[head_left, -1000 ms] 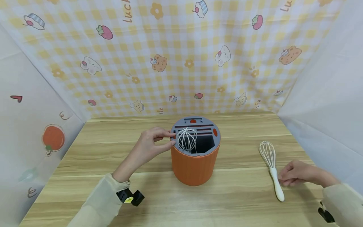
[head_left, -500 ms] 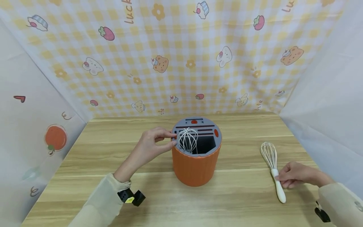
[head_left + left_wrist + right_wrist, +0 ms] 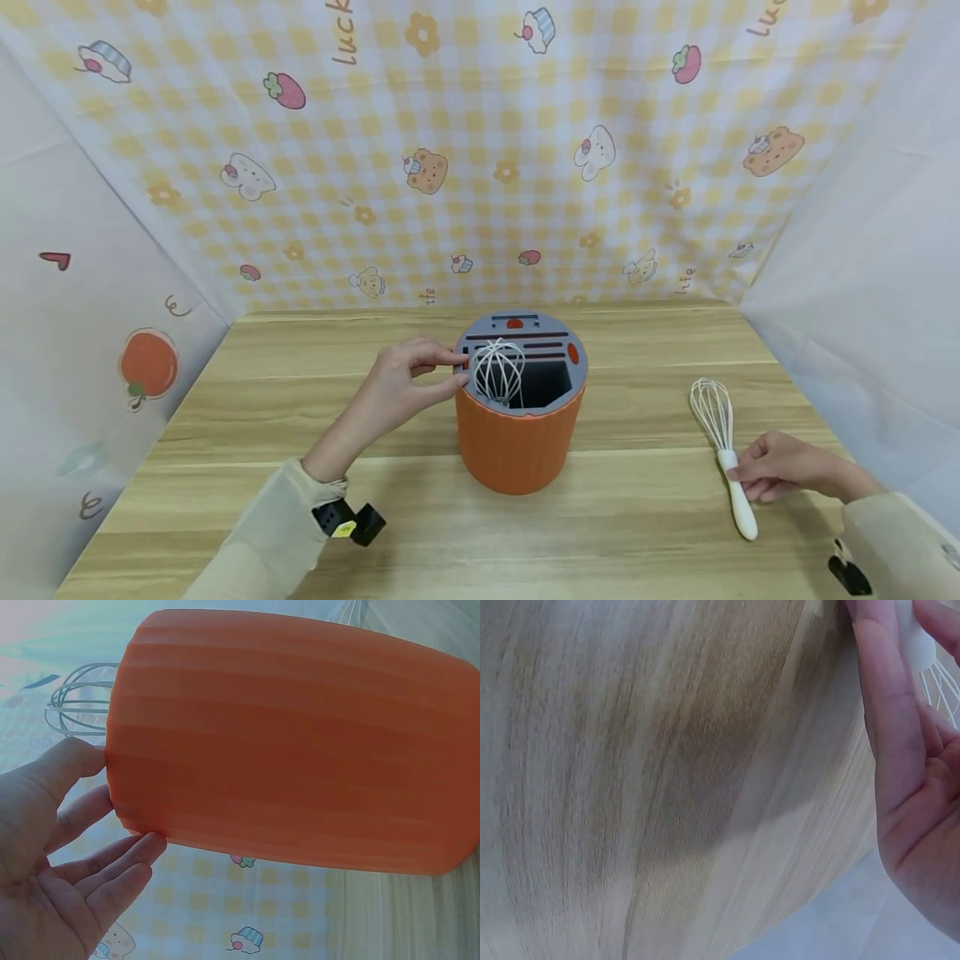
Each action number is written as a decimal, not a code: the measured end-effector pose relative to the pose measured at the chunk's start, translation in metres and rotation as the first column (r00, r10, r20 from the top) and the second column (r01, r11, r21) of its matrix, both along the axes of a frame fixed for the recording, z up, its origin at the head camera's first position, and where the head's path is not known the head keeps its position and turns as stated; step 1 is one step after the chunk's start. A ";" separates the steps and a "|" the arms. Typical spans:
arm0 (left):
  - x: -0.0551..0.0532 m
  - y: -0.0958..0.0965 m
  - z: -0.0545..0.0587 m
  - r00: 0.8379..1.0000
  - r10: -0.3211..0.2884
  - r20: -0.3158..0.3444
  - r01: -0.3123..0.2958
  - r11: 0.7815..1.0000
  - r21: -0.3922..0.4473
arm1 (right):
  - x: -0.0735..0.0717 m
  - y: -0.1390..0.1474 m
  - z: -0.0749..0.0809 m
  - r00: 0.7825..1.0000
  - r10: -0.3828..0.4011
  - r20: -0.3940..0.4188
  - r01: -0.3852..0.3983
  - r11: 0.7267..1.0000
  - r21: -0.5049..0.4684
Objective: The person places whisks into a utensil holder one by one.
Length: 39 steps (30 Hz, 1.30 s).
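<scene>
An orange round utensil holder (image 3: 517, 446) with a grey slotted top stands mid-table. One white whisk (image 3: 498, 372) stands in its large opening, wire end up; its handle is hidden inside. My left hand (image 3: 401, 385) reaches from the left, thumb and fingertips touching the holder's rim; the left wrist view shows these fingers (image 3: 112, 870) fairly straight at its edge. Over on the right, a second white whisk (image 3: 738, 504) lies on the table, wires pointing away. My right hand (image 3: 783, 467) pinches its handle between thumb and fingers, partly seen in the right wrist view.
The wooden table (image 3: 300, 400) meets a yellow checked cloth (image 3: 487, 208) behind the holder. White sheets close in both sides, the left one (image 3: 75, 333) printed with figures. The holder's top also has narrow slots.
My right hand has closed in on the lying whisk and now pinches its handle. The left hand stays at the holder's rim. The whole head view has shifted slightly.
</scene>
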State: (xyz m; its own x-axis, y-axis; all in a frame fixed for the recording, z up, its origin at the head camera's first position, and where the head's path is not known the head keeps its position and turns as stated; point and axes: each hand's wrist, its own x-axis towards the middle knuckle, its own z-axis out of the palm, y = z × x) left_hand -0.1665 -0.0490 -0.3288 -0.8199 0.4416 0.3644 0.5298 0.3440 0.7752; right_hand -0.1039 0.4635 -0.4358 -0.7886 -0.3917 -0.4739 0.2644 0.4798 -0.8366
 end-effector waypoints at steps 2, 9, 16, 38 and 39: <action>0.000 0.000 0.000 1.000 -0.001 0.003 0.001 1.000 0.000 | 0.001 -0.001 0.000 1.000 -0.011 -0.011 0.011 1.000 0.018; 0.001 0.000 0.001 1.000 0.009 0.004 -0.009 1.000 -0.010 | 0.001 -0.007 0.009 0.997 -0.016 -0.076 0.023 0.996 0.092; 0.001 -0.001 0.001 1.000 0.011 0.010 -0.011 1.000 -0.009 | -0.001 -0.011 0.020 0.993 -0.023 -0.115 0.037 0.992 0.125; 0.000 -0.001 -0.001 1.000 0.002 0.007 -0.002 1.000 0.006 | -0.007 -0.041 0.062 0.973 -0.015 -0.232 0.041 0.993 0.109; 0.000 -0.001 -0.001 1.000 0.003 0.007 -0.003 1.000 0.005 | -0.007 -0.044 0.065 0.971 -0.006 -0.241 0.034 0.993 0.113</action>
